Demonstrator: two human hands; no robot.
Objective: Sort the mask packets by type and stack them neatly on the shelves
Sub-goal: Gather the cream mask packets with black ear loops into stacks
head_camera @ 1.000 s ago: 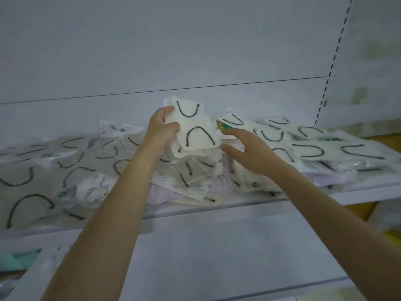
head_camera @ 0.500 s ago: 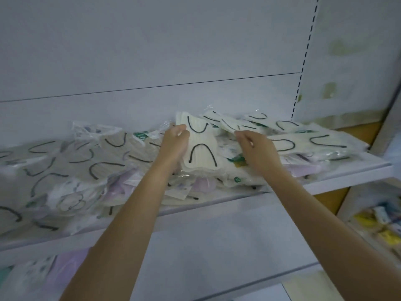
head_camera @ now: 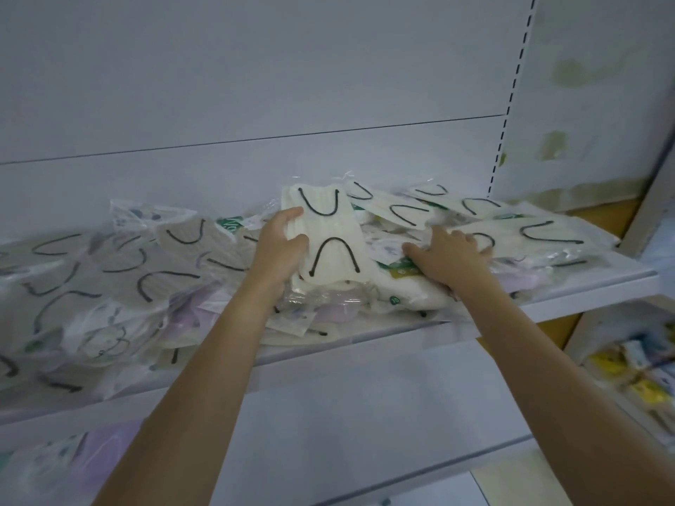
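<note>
L hand grips mask packet | clear wrap, white, blk loops

1. Mask packets lie heaped along the shelf, against the back panel.
2. At mid-shelf, the left hand grips a packet stack atop the heap.
3. The right hand rests on packets just right of the stack.
</note>
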